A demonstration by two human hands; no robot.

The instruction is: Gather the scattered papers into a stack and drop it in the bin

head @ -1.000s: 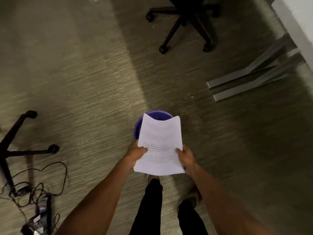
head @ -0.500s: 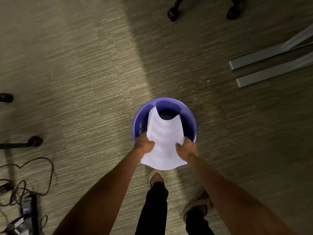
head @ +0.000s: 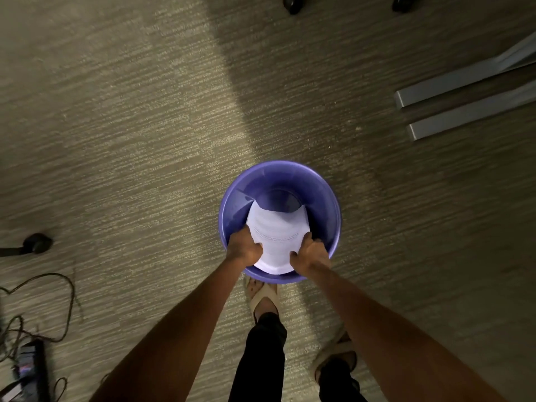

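Note:
A round purple bin (head: pixel 322 187) stands on the carpet right below me. A stack of white printed papers (head: pixel 275 236) is curved inward and sits inside the bin's mouth, its far edge pointing down into the bin. My left hand (head: pixel 243 249) grips the stack's left edge and my right hand (head: pixel 310 255) grips its right edge. Both hands are just inside the near rim.
Grey metal table legs (head: pixel 464 97) lie on the floor at the upper right. Chair casters (head: pixel 293 4) show at the top and another caster (head: pixel 37 242) at the left. A power strip with tangled cables (head: pixel 32 352) is at the lower left. My feet stand just behind the bin.
The stack has gone from above the bin down into its mouth, both hands lowering with it. The view has closed in on the bin.

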